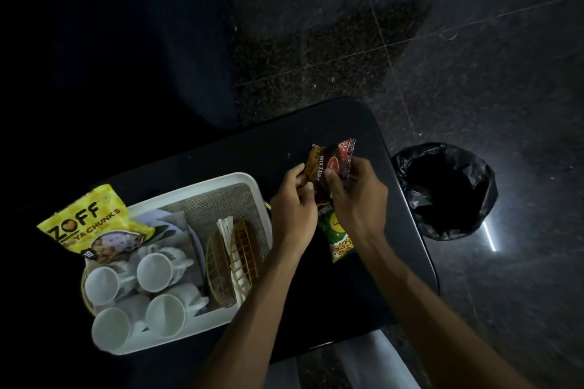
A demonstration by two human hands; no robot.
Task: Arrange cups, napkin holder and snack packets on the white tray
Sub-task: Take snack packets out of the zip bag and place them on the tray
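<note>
Left grip [292, 199] and right grip [357, 196] both pinch the mixture packet [328, 164] above the black bench [363, 278]. White cups [155, 271] lie in the tray [202, 189].

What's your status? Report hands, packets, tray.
Left hand, right hand both grip Mixture packet, right of white tray. Green packet below them, off tray. Cups, napkin holder on tray.

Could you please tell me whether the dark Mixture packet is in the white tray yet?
Out: the left hand and right hand hold the Mixture packet above the black table, right of the white tray.
</note>
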